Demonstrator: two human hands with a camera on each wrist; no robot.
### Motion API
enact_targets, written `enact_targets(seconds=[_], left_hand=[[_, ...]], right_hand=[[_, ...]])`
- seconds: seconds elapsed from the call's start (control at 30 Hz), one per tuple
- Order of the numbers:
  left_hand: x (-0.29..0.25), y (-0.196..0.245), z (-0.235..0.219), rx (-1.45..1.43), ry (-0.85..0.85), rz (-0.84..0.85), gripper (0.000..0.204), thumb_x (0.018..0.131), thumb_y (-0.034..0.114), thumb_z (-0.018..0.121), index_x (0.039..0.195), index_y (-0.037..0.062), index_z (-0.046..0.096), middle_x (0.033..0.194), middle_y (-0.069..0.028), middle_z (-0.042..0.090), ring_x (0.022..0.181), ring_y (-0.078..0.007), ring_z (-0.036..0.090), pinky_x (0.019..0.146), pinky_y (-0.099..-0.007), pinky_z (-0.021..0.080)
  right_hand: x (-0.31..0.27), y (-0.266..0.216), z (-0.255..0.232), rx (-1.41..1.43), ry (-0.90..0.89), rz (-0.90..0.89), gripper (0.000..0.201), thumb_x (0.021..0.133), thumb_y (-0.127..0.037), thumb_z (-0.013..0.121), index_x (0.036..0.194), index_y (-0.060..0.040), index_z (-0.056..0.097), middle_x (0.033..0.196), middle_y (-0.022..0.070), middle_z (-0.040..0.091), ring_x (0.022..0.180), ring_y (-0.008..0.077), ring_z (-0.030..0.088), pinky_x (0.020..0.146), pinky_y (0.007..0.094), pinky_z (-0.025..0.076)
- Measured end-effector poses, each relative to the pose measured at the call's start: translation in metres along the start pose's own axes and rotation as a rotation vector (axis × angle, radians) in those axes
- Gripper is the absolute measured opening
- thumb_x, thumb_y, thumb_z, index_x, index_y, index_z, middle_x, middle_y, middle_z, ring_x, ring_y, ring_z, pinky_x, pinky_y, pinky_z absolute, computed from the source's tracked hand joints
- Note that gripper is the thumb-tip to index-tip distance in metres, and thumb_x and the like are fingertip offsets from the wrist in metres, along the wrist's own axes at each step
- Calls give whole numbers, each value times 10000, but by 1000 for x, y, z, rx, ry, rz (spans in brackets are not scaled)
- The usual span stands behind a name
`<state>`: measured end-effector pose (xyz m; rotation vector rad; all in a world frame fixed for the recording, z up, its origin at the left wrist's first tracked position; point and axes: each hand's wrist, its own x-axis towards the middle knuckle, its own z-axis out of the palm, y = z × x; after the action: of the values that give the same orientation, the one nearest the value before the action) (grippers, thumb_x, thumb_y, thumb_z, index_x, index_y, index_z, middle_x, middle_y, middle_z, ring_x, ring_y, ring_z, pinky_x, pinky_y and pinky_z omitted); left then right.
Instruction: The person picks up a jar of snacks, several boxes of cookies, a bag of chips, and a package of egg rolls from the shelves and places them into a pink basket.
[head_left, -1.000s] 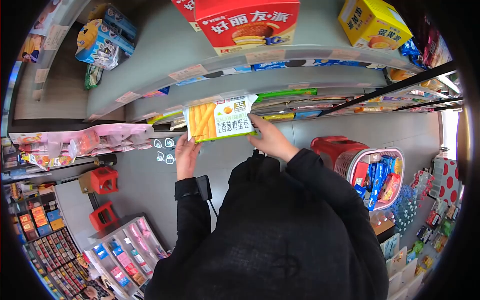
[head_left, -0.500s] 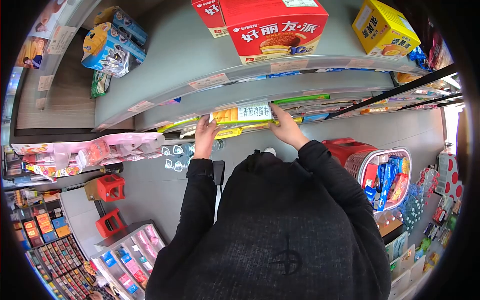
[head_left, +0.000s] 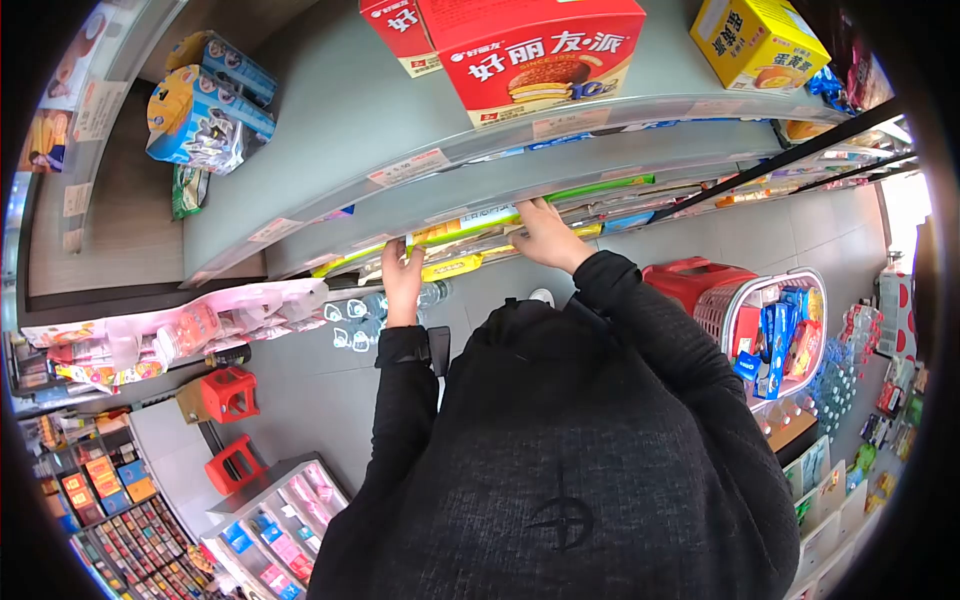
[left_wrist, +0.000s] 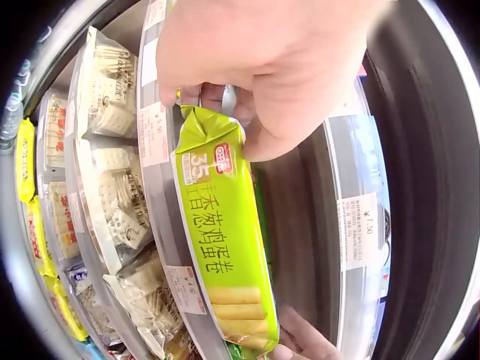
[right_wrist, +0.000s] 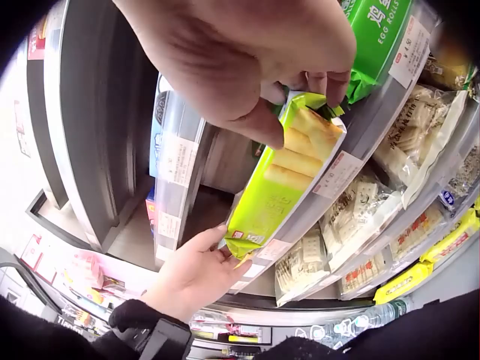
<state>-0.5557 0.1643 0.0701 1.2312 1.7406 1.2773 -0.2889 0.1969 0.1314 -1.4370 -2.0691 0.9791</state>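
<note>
A green pack of egg rolls (head_left: 465, 222) lies in the opening of a middle shelf, low under the top shelf in the head view. My left hand (head_left: 403, 285) pinches one end of it. At the other end my right hand (head_left: 553, 240) grips with thumb and fingers. In the left wrist view the pack (left_wrist: 221, 240) runs along the price-tag strip, and its printed side shows. Seen from the right wrist, the left hand (right_wrist: 199, 270) has its fingertips at the pack's far end.
Another green egg roll pack (right_wrist: 379, 41) sits beside the right hand. Bagged crackers (left_wrist: 116, 195) fill the shelf below. A red pie box (head_left: 545, 65) and a yellow box (head_left: 760, 45) stand above. At right is a filled pink basket (head_left: 712, 315).
The egg roll pack has gone from in front of the shelves, face up, into the shelf opening, tilted so mostly its edge shows. Both hands have moved along with it, keeping their hold.
</note>
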Motion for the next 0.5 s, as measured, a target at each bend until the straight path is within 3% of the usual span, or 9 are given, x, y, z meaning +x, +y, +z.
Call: enact_targets(seconds=[0.1,0.17,0.23,0.27,0.3,0.5], left_hand=[[-1,-3,-16,175,75,-18,308,779,57,586,1064,-48,535,865,-62,544,798,-125,512,710,-264,433],[-5,9,-20,68,18,-41,332,779,24,562,1098,-62,527,882,-73,574,758,-108,536,671,-240,444],[-8,24,-19,-42,-123,-167,392,793,17,541,1161,-105,482,926,-69,566,803,-104,518,718,-210,415],[-10,32,-15,-15,-129,-171,409,789,18,535,1172,-112,471,1007,-107,574,866,-126,536,767,-222,420],[-7,22,-13,-18,-111,-103,374,775,-28,510,1141,-100,487,944,-89,584,760,-84,542,677,-197,431],[5,26,-4,20,-200,-88,370,775,-6,512,1129,-102,467,1018,-122,553,852,-113,538,731,-232,431]], right_hand=[[-9,0,-3,-18,56,10,505,695,-25,539,1180,28,406,1156,263,444,1088,435,406,925,441,351],[-14,4,-2,-54,96,-9,499,694,3,516,1180,30,408,1146,266,448,1087,437,409,919,449,357],[-17,13,8,85,165,-57,480,691,41,473,1168,36,421,1116,280,460,1054,436,435,916,452,360],[-16,17,11,82,180,-44,480,691,41,473,1168,36,421,1116,280,460,1054,436,435,916,452,360],[-12,19,14,113,153,-83,475,691,42,468,1164,41,424,1107,290,461,1043,436,443,910,448,367],[8,14,13,158,87,-58,389,712,6,489,1092,80,444,1091,296,474,1076,425,431,927,423,370]])
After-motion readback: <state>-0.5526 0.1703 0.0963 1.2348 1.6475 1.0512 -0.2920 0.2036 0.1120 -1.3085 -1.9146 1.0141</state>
